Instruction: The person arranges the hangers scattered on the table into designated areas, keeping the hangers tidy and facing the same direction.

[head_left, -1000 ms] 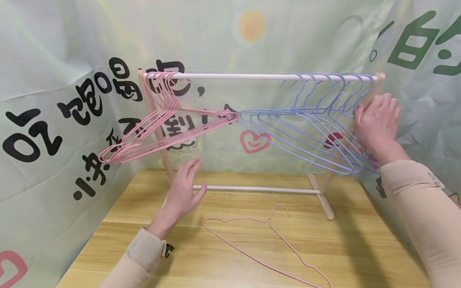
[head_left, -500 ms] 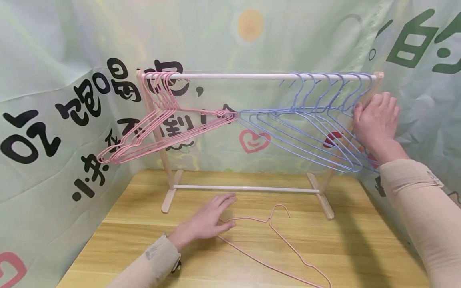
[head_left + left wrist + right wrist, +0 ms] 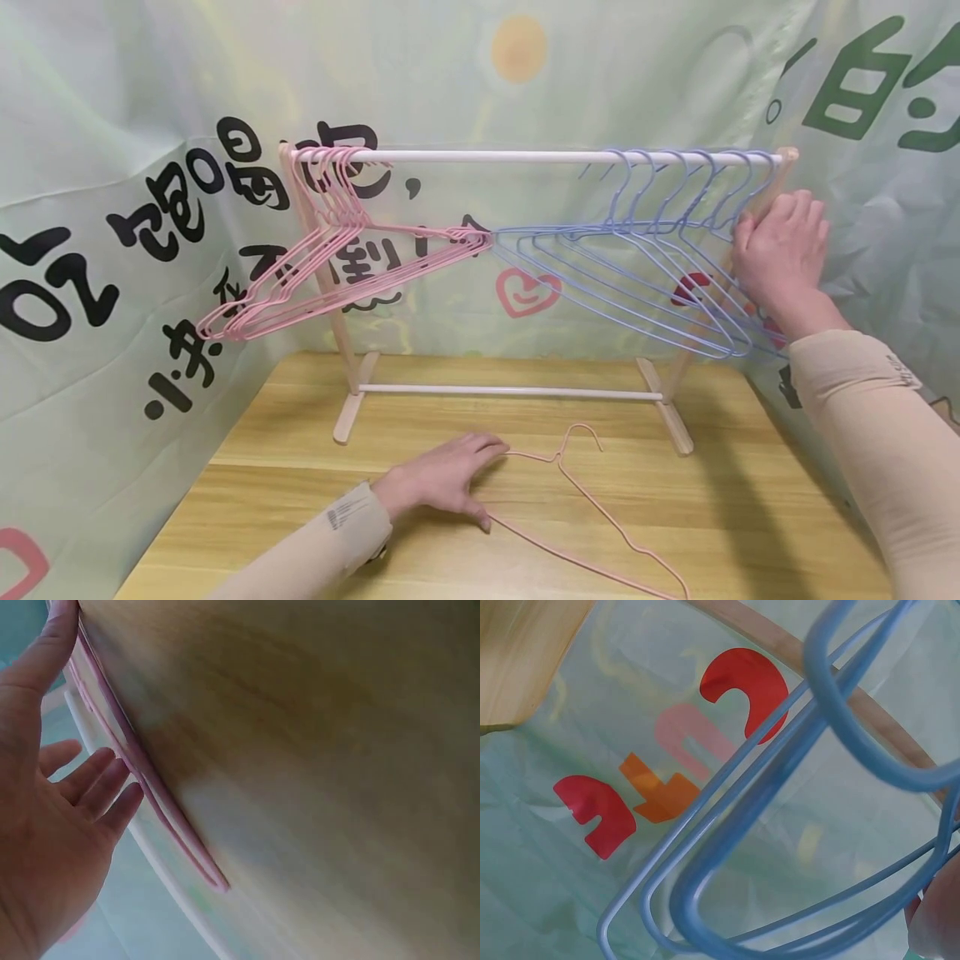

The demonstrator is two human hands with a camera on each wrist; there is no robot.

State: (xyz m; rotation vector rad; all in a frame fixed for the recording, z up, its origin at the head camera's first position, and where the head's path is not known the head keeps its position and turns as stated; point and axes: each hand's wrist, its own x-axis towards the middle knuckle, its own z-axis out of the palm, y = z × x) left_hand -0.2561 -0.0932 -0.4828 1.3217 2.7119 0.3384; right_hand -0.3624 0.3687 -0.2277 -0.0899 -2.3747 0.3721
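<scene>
A pink wire hanger [image 3: 600,502] lies on the table in front of the rack. My left hand [image 3: 442,475] reaches over its left end, thumb at the lower bar and fingertips at the upper arm. In the left wrist view that hand [image 3: 67,817] shows spread, loosely bent fingers beside the pink hanger [image 3: 161,787]. My right hand [image 3: 783,250] grips the right wooden upright [image 3: 776,187] of the hanging rack, next to the blue hangers [image 3: 637,237]. The right wrist view shows blue hangers [image 3: 780,772] up close, with only a bit of the hand [image 3: 937,919] at the edge.
Several pink hangers [image 3: 341,229] hang bunched at the left end of the rack's white top rail [image 3: 487,157]. A lower white rail [image 3: 510,391] joins the wooden feet on the table [image 3: 262,467]. Printed cloth [image 3: 450,75] stands behind and at both sides.
My left hand has moved right and down from beside the rack's left foot to the left end of the pink hanger on the table. The right hand stays at the upright.
</scene>
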